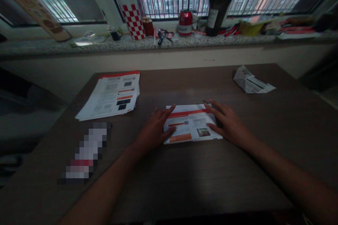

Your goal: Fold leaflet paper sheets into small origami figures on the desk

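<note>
Folded leaflet (pixel 192 123): white and orange printed sheet, lying flat near the middle of the desk (pixel 237 168), directly in front of the person.

Left hand (pixel 155 128): fingers spread flat, grip wide, pressing on the leaflet's left edge; it holds nothing.

Right hand (pixel 228 122): likewise flat and open, fingertips resting on the leaflet's right edge; nothing grasped.

Handling note: the step appears to be flattening or creasing the fold. It would likely go best with both palms kept low, edges lined up first, and pressure run evenly along the fold so the sheet does not slide on the smooth wood.

Stack of leaflets (pixel 111 95): same print, unfolded, to the left and further back, well apart from the hands.

Finished folded paper (pixel 250 81): at the far right of the desk, well apart.

Blurred object (pixel 86 154): on the desk left of the left forearm; cannot be identified.

Windowsill (pixel 79 45): carries a red can (pixel 185 23), a dark bottle (pixel 218 10), a checked container (pixel 134 21) and small clutter.

Obstructions: nothing lies between the hands and the leaflet; dim light is the main hindrance.
</note>
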`<action>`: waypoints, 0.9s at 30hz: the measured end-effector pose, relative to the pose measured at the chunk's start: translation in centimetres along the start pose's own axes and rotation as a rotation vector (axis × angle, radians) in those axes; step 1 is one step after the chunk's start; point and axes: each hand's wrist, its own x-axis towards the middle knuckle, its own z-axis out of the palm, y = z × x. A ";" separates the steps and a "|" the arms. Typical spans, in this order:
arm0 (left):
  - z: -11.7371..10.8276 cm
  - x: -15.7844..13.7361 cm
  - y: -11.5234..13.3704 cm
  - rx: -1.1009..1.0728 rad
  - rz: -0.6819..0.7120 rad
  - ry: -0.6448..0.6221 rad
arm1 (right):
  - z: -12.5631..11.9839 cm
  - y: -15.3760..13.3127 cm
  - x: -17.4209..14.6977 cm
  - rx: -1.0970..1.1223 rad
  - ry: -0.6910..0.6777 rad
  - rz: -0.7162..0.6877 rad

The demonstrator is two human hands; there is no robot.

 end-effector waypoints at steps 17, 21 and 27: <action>-0.6 -0.3 0.1 0.053 0.066 -0.077 | 0.0 -1.1 1.3 0.112 -0.116 -0.037; -0.8 -0.4 0.4 0.066 0.056 -0.090 | 0.3 -2.0 2.4 0.057 -0.101 0.061; -0.9 -0.6 0.2 0.042 0.020 -0.097 | 1.0 -1.8 2.6 0.025 -0.044 0.064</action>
